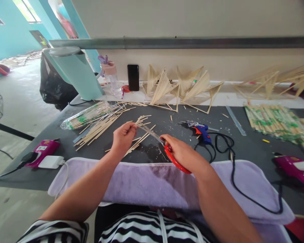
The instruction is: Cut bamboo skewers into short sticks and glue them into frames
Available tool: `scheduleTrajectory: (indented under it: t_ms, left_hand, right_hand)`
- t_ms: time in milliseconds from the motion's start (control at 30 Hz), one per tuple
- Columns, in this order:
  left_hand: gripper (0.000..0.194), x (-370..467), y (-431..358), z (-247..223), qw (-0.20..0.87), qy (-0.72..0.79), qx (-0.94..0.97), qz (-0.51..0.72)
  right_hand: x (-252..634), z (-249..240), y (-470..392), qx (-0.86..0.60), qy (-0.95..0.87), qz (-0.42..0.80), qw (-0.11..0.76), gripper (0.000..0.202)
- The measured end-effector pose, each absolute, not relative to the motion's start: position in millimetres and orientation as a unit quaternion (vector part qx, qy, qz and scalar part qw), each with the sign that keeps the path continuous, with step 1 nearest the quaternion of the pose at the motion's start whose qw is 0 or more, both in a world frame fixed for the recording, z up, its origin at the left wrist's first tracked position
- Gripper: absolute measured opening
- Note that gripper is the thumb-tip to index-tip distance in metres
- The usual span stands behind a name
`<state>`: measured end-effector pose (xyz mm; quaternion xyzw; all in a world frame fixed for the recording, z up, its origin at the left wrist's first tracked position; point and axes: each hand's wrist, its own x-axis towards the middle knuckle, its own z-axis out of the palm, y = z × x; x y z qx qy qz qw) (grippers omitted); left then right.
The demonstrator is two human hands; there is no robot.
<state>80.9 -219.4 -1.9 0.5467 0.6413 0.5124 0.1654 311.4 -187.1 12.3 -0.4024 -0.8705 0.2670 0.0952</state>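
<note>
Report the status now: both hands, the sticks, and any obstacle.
Right hand gripping red-handled scissors; left hand pinching near stick ends. Loose sticks on table. Glue gun and cord beside right hand.

Turquoise walls (10, 37), pale floor (27, 81), bright windows (26, 9), grey table (154, 148)

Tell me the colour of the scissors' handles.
The scissors' handles are bright red, seen best in the head view, at the right hand.
</note>
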Motion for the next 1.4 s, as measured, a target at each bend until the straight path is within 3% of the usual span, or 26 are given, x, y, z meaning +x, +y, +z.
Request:
scheduleTrajectory:
  t_ms: [233, 433, 533, 633, 767, 833, 1067, 1400]
  left_hand:
    - [0.025, 67, -217, -1, 0.107, 0.647, 0.588, 0.473]
    - [0.027, 76, -221, -2, 0.081, 0.607, 0.721, 0.324]
    - [0.029, 80, -223, -2, 0.078, 0.598, 0.757, 0.251]
    - [0.031, 85, -225, -2, 0.059, 0.595, 0.778, 0.194]
    - [0.032, 96, -229, -2, 0.028, 0.589, 0.798, 0.125]
    - [0.030, 103, -232, -2, 0.023, 0.579, 0.810, 0.091]
    - [0.023, 115, -239, -3, 0.025, 0.573, 0.818, 0.047]
    - [0.017, 123, -250, -1, 0.051, 0.604, 0.793, 0.055]
  right_hand:
    - [325, 4, -173, -0.487, -0.859, 0.160, -0.006, 0.038]
    - [334, 3, -172, -0.443, -0.885, 0.138, -0.027, 0.066]
    - [335, 8, -173, -0.474, -0.875, 0.093, -0.015, 0.049]
    - [331, 12, -174, -0.509, -0.858, 0.065, 0.028, 0.035]
    - [311, 12, -183, -0.454, -0.864, 0.084, 0.200, 0.033]
    - [298, 8, -191, -0.404, -0.878, 0.111, 0.231, 0.034]
    - [282, -7, -204, -0.381, -0.912, 0.112, 0.106, 0.036]
    - [278, -3, -210, -0.408, -0.909, 0.082, 0.038, 0.019]
